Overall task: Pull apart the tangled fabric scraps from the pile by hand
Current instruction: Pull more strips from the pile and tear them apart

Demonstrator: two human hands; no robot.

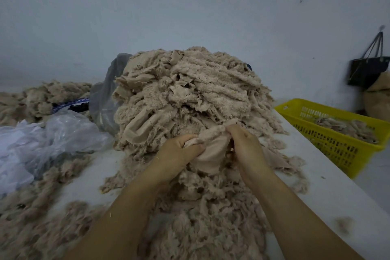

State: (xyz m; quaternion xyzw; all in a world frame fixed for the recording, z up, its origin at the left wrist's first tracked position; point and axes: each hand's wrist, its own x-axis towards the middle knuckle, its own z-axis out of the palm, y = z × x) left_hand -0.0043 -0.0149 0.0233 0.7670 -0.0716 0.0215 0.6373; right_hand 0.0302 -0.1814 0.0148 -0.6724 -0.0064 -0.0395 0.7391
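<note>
Beige scrap (211, 145) stretched sideways, left hand (179, 150), right hand (245, 145) gripping ends

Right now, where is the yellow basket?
In the head view, the basket sits at the right, beside the table's right edge, right of the big scrap pile and below the black bag on the wall.

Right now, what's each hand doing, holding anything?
Left hand: closed, gripping one end of a beige fabric scrap at the foot of the pile.
Right hand: closed, pinching the same scrap's other end.
</note>
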